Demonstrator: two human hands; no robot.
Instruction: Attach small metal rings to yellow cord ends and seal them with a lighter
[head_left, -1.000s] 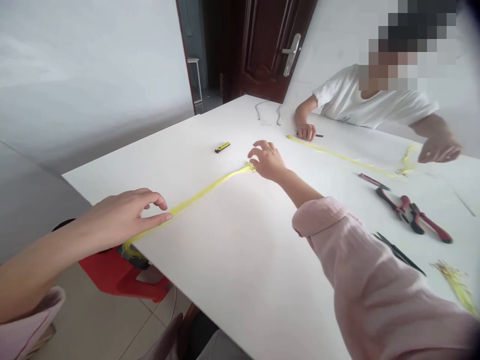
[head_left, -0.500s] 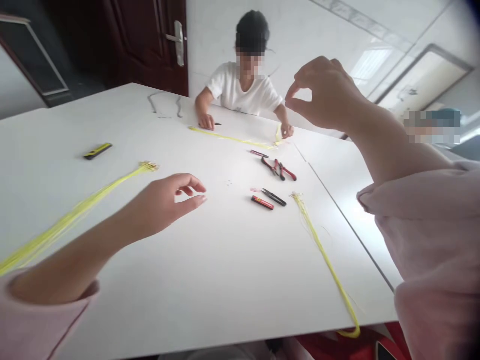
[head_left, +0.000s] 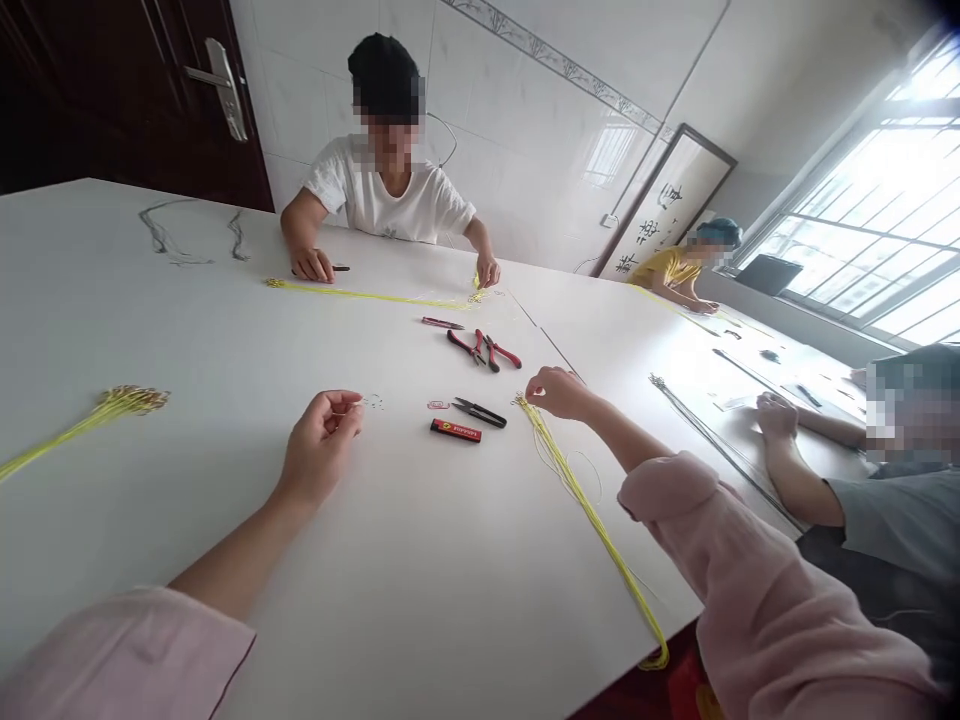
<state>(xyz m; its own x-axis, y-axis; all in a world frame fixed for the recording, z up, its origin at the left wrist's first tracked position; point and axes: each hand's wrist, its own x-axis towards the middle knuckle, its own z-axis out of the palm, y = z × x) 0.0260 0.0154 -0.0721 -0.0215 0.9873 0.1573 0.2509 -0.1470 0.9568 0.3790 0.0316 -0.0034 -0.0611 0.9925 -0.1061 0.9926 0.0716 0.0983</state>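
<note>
My left hand (head_left: 322, 440) hovers over the left middle of the white table, its fingers curled in to the thumb. Whatever it pinches, if anything, is too small to make out. Tiny dark bits (head_left: 376, 403) lie just past its fingertips. On the right, my right hand (head_left: 559, 391) is pinched closed at the far end of a bundle of yellow cords (head_left: 592, 520), which runs toward me and over the table edge. Between my hands lie black thread snips (head_left: 480, 412), a red lighter (head_left: 456, 431) and a small pink tag (head_left: 438, 405).
Another yellow cord bundle (head_left: 82, 425) lies at left. Red-handled pliers (head_left: 484, 350) and a pink-handled tool (head_left: 442, 323) are farther back. A person in white (head_left: 390, 195) handles yellow cords (head_left: 367, 294) opposite; others sit at right beside dark cords (head_left: 720, 450).
My right hand has come down from the air to the end of the right cord bundle. The left hand's fingers have closed. The view has swung right, showing more people.
</note>
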